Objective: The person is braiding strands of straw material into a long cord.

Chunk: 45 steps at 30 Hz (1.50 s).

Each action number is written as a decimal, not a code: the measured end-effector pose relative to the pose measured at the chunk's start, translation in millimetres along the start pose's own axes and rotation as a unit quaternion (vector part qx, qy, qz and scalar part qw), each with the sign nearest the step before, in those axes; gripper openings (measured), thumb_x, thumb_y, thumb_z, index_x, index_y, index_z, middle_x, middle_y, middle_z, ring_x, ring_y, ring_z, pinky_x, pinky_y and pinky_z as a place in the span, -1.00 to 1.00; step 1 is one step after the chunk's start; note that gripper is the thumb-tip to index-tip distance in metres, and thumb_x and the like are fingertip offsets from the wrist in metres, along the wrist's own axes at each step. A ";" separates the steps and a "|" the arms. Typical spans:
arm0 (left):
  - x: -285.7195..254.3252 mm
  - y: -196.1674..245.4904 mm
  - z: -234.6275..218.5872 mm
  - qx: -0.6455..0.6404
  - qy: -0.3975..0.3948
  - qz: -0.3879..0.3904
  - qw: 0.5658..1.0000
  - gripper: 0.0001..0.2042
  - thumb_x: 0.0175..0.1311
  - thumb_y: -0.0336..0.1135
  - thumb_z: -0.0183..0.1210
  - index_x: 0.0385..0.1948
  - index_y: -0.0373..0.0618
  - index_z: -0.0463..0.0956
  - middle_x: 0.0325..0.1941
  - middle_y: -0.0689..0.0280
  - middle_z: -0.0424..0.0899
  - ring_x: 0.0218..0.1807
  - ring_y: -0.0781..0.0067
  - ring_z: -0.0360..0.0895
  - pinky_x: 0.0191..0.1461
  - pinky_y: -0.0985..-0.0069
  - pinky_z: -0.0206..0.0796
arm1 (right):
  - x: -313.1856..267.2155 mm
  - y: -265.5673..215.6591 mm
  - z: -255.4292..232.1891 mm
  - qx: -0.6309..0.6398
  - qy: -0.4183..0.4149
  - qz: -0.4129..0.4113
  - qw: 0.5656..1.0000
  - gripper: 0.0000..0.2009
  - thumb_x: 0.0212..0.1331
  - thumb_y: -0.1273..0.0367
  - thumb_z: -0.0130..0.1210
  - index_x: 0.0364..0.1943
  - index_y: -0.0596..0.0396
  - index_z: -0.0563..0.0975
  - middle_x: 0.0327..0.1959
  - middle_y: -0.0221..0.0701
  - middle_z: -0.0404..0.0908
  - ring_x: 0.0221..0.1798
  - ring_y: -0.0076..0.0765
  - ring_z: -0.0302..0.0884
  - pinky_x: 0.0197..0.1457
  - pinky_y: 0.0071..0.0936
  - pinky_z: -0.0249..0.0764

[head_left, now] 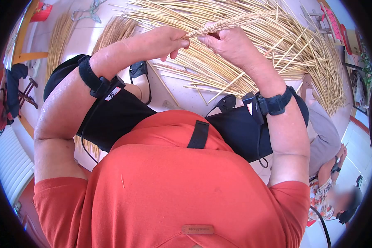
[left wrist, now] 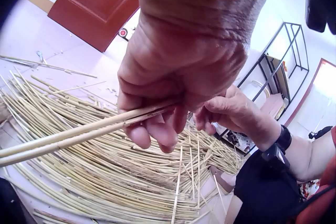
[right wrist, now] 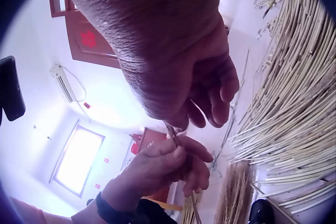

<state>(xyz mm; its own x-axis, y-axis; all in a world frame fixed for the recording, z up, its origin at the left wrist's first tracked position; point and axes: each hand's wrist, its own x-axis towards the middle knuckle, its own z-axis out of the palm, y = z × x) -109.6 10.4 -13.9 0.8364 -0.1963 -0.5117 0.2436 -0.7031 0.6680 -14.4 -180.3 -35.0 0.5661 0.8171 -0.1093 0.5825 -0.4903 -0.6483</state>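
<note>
In the head view my left hand (head_left: pixel 167 41) and right hand (head_left: pixel 233 45) come close together in front of the body, over the floor. The left grips thin, dry straw-coloured stalks (left wrist: pixel 68 136), which run out to the left in the left wrist view. Their bristly seed heads (head_left: pixel 242 20) stretch from the left hand across and past the right hand in the head view. The right thumb and forefinger pinch this bristly part, and the other right fingers hang loosely bent. In the right wrist view a short length of it shows between both hands.
A wide heap of loose stalks (head_left: pixel 310 58) covers the floor ahead and to the right. Bushy bundles (head_left: pixel 115 31) lie on the left, near a wooden frame (head_left: pixel 25 37). Another person (head_left: pixel 328 194) sits at the lower right.
</note>
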 end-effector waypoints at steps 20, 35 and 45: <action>-12.4 28.0 -0.1 -0.083 0.042 0.062 0.994 -0.75 0.38 -0.19 -0.13 -0.22 -0.13 0.47 -0.63 0.49 0.40 -0.66 0.76 0.21 -0.58 0.71 0.08 | 1.0 -1.4 -10.5 0.225 0.033 0.001 0.974 -0.85 0.14 0.34 0.07 -0.38 0.14 0.52 -0.55 -0.45 0.51 -0.51 -0.62 0.43 -0.43 -0.62 0.38; -17.2 49.4 -0.8 -0.128 0.017 0.073 0.989 -0.73 0.34 -0.13 -0.04 -0.40 -0.15 0.43 -0.67 0.41 0.43 -0.56 0.58 0.32 -0.45 0.54 0.19 | 3.9 22.5 -34.2 0.390 0.072 0.054 0.916 -0.81 0.26 0.29 0.04 -0.33 0.13 0.54 -0.47 -0.45 0.57 -0.51 -0.71 0.44 -0.43 -0.79 0.39; -17.8 57.8 -0.5 -0.151 -0.041 0.068 0.985 -0.82 0.33 -0.32 -0.04 -0.20 -0.16 0.50 -0.63 0.51 0.39 -0.57 0.78 0.21 -0.47 0.72 0.09 | 8.4 45.6 -35.1 0.301 0.060 0.145 0.941 -0.79 0.26 0.24 0.00 -0.34 0.07 0.53 -0.46 -0.50 0.57 -0.51 -0.71 0.43 -0.46 -0.75 0.34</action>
<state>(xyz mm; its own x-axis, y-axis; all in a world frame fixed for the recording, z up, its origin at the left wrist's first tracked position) -110.1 -26.4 34.1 0.8319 -0.3384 -0.4398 0.2768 -0.4338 0.8574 37.4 -206.5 -39.0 0.7329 0.6181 -0.2842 -0.0218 -0.3962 -0.9179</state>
